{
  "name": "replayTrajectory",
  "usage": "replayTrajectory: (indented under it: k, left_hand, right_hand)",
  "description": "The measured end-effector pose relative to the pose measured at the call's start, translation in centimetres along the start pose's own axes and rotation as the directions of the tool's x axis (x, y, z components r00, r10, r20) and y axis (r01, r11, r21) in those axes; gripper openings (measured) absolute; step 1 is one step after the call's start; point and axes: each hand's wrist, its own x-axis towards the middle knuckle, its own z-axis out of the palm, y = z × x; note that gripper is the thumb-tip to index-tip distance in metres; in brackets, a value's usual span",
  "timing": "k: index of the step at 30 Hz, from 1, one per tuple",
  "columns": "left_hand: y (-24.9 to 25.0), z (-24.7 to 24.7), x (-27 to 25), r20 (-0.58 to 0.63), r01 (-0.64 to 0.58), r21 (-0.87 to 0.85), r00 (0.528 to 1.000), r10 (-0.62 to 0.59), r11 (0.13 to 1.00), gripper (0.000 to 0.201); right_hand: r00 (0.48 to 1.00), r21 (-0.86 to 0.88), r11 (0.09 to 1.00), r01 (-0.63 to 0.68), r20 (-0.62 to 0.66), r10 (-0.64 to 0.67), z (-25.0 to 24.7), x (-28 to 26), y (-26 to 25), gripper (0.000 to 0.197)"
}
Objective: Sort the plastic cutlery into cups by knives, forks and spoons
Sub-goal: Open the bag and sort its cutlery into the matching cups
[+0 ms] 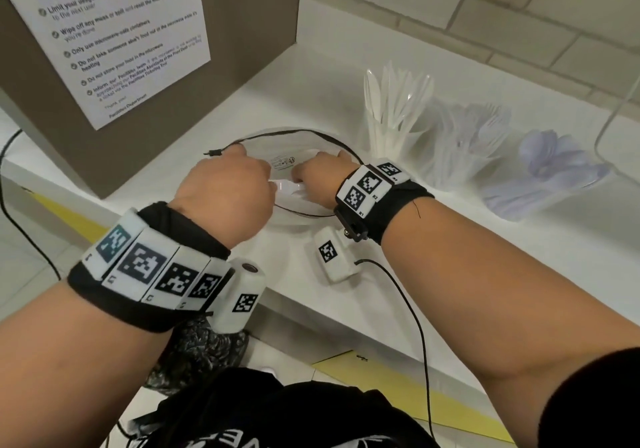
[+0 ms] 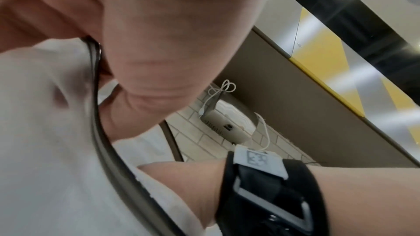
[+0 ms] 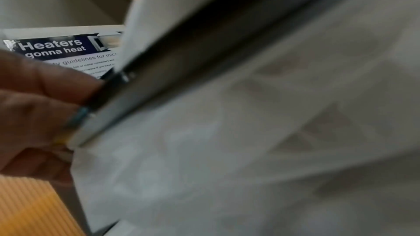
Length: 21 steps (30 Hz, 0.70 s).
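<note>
A white bag with a black rim lies on the white counter. My left hand grips its near-left rim with curled fingers. In the left wrist view the black rim runs under the palm. My right hand reaches in from the right, and its fingers pinch the black rim. A white plastic piece shows between the hands; its kind is unclear. To the right stand three clear cups: knives, forks, spoons.
A brown cabinet side with a printed notice rises at the back left. A brick wall backs the counter. A white cable hangs at the right. The counter's front edge is close to my body.
</note>
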Motion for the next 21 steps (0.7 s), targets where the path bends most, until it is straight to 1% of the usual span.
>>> replayTrajectory:
  k: [1, 2, 4, 6, 8, 10, 13, 15, 17, 18, 19, 20, 21]
  left_hand:
    - [-0.2, 0.2, 0.3, -0.009, 0.012, -0.024, 1.000, -0.012, 1.000, 0.034]
    - [-0.4, 0.5, 0.6, 0.007, 0.025, -0.039, 1.000, -0.025, 0.999, 0.040]
    - [-0.5, 0.8, 0.8, 0.047, 0.044, -0.055, 0.998, -0.041, 0.998, 0.051]
    - [-0.6, 1.2, 0.9, 0.041, 0.051, -0.077, 0.998, -0.048, 0.996, 0.055]
    - [-1.1, 1.6, 1.1, 0.032, 0.068, -0.087, 0.997, -0.065, 0.994, 0.055]
    - [-1.7, 1.6, 1.4, 0.033, 0.088, -0.098, 0.996, -0.085, 0.991, 0.053]
    - [-2.4, 1.0, 1.7, 0.025, 0.076, -0.099, 0.997, -0.074, 0.992, 0.048]
    - [-2.6, 0.5, 1.7, 0.035, 0.051, -0.097, 0.998, -0.048, 0.994, 0.043]
    - [-2.8, 0.0, 1.6, 0.055, 0.054, -0.109, 0.997, -0.048, 0.993, 0.038]
    - [-2.8, -0.2, 1.6, 0.063, 0.064, -0.109, 0.996, -0.057, 0.992, 0.037]
    - [-2.9, -0.4, 1.6, 0.064, 0.068, -0.105, 0.996, -0.062, 0.992, 0.037]
    - [-3.0, -0.7, 1.6, 0.070, 0.067, -0.097, 0.996, -0.061, 0.993, 0.038]
    - [-3.1, -0.8, 1.5, 0.092, 0.055, -0.087, 0.995, -0.047, 0.995, 0.041]
  right_hand:
    - [1.000, -0.028, 1.000, 0.006, 0.026, -0.006, 0.0, 0.0, -0.1, 0.037]
    - [0.999, -0.056, 0.998, 0.020, 0.039, -0.018, 0.0, -0.2, -0.1, 0.037]
    - [0.998, -0.089, 0.994, 0.071, 0.011, -0.070, 0.2, -0.5, -0.1, 0.032]
    - [0.995, -0.065, 0.993, 0.096, -0.034, -0.098, 0.3, -0.6, 0.1, 0.033]
    - [0.993, 0.024, 0.995, 0.100, -0.060, -0.098, -0.1, -0.8, 0.4, 0.036]
    - [0.988, 0.139, 0.981, 0.136, -0.094, -0.124, -0.7, -1.3, 0.7, 0.040]
    - [0.973, 0.285, 0.936, 0.208, -0.159, -0.168, -1.6, -2.1, 1.1, 0.038]
    - [0.971, 0.378, 0.900, 0.218, -0.175, -0.162, -1.9, -2.3, 1.3, 0.034]
    - [0.969, 0.497, 0.835, 0.235, -0.189, -0.160, -2.2, -2.5, 1.7, 0.020]
    - [0.963, 0.565, 0.782, 0.264, -0.203, -0.179, -2.4, -2.8, 2.0, 0.012]
    - [0.951, 0.628, 0.715, 0.307, -0.226, -0.210, -2.6, -3.2, 2.3, 0.010]
    - [0.933, 0.691, 0.627, 0.360, -0.267, -0.243, -2.8, -3.5, 2.6, 0.011]
    - [0.910, 0.750, 0.516, 0.414, -0.323, -0.261, -2.9, -3.9, 2.9, 0.009]
